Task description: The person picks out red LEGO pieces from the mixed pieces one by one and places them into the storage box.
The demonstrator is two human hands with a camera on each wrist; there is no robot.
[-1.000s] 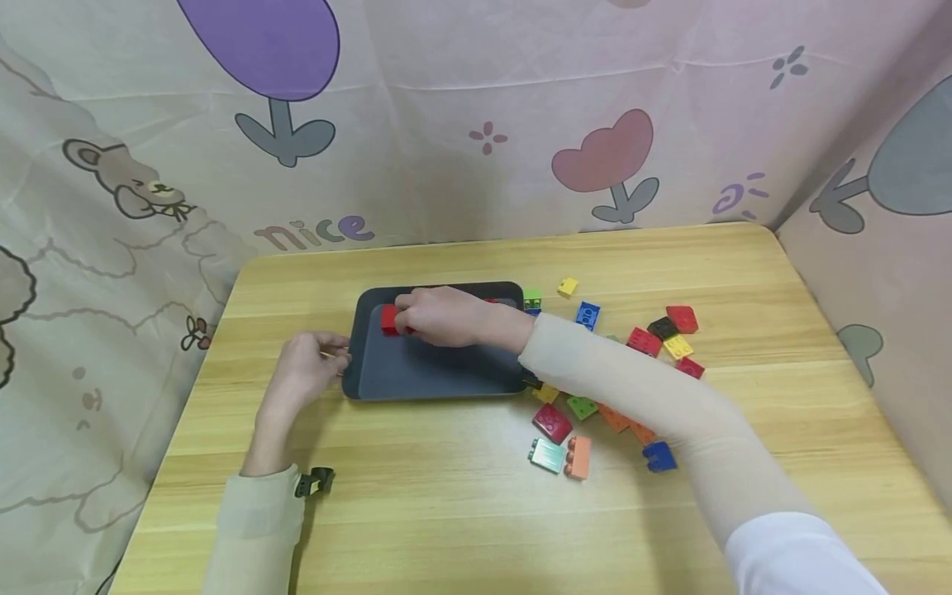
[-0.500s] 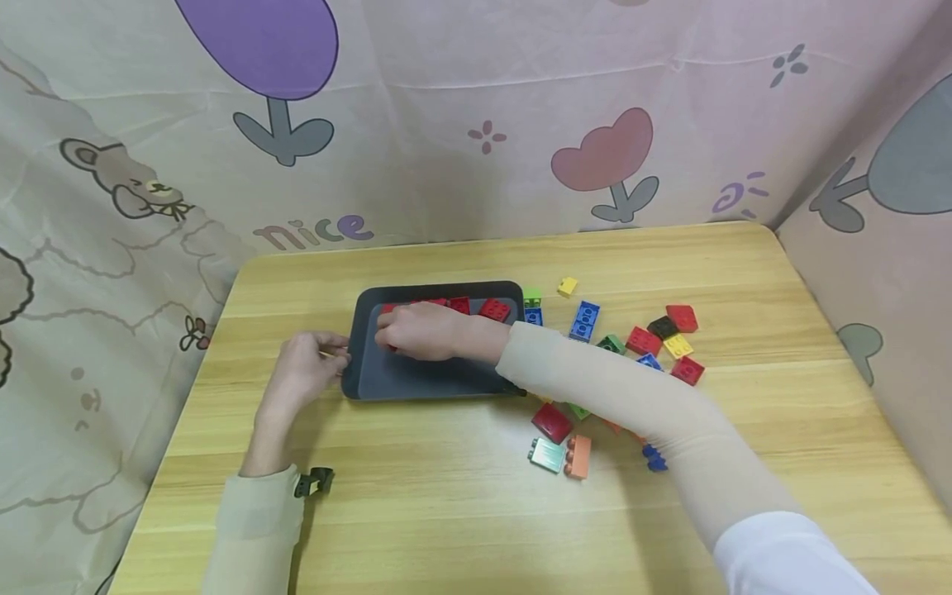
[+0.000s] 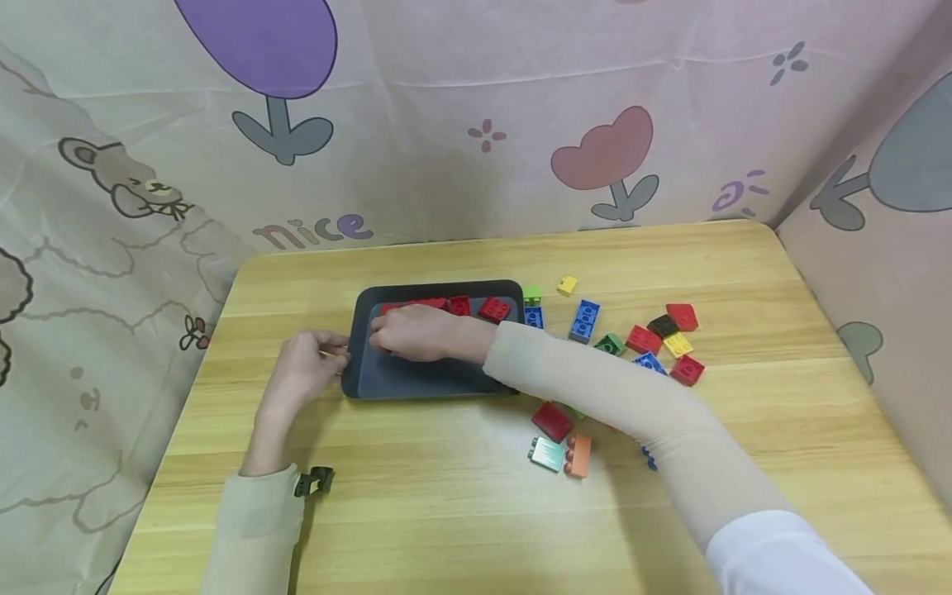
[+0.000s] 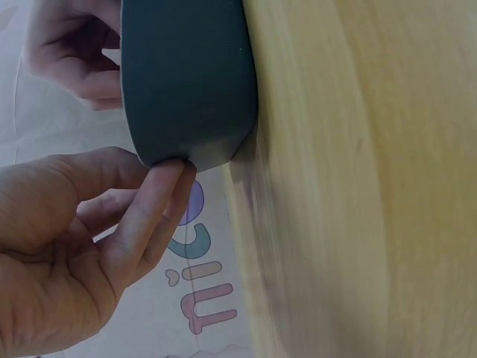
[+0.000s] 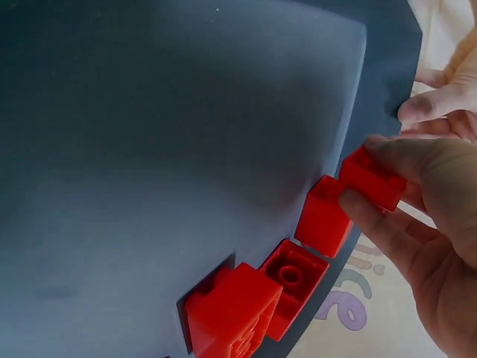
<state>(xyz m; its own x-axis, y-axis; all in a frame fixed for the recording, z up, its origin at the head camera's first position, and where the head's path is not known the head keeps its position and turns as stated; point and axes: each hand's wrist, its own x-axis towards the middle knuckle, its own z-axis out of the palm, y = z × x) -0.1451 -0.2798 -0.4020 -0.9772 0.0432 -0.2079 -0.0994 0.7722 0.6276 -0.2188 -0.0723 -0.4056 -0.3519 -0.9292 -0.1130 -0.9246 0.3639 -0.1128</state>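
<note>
A dark grey tray [image 3: 439, 384] lies on the table, with several red bricks [image 3: 494, 310] lined along its far wall. My right hand [image 3: 416, 332] is over the tray's left part, its palm down. In the right wrist view its thumb and fingers pinch a small red toy brick [image 5: 370, 179], close beside another red brick [image 5: 325, 216] at the tray's wall; in the head view my hand hides the pinched brick. At the tray's left end my left hand [image 3: 311, 368] pinches the rim, fingertips [image 4: 168, 175] against the outer wall.
To the right of the tray lie several loose toy bricks: a blue brick [image 3: 584, 321], a yellow brick [image 3: 568, 286], a dark red brick [image 3: 553, 421], a pale green brick [image 3: 547, 454], an orange brick [image 3: 578, 456]. My right sleeve [image 3: 595, 376] covers part of them. A printed curtain [image 3: 431, 190] hangs behind the table.
My right hand has moved a little left and toward the tray's front, uncovering red bricks along the far wall. The left hand has stayed at the tray's left end.
</note>
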